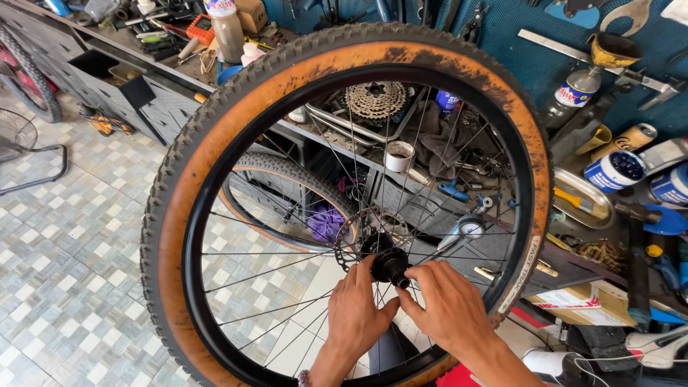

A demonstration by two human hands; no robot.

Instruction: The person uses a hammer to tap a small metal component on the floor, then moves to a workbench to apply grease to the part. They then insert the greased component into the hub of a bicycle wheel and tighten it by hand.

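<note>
A bicycle wheel with a knobby tan-walled tyre (215, 136) and black rim fills the middle of the head view, held flat below me. Its black hub (389, 264) sits at the centre of the thin spokes, with a brake disc (352, 251) behind it. My left hand (356, 312) rests on the spokes just below the hub, fingertips touching the hub's left side. My right hand (449, 304) comes in from the right, thumb and fingers pinching the hub's end.
A cluttered workbench (444, 172) runs behind the wheel, with a cassette sprocket (375, 100) in a metal tray, cans, bottles and tools. A second tyre (287, 186) leans under the bench. Tiled floor (79, 236) lies to the left, and a blue pegboard (516, 43) hangs above.
</note>
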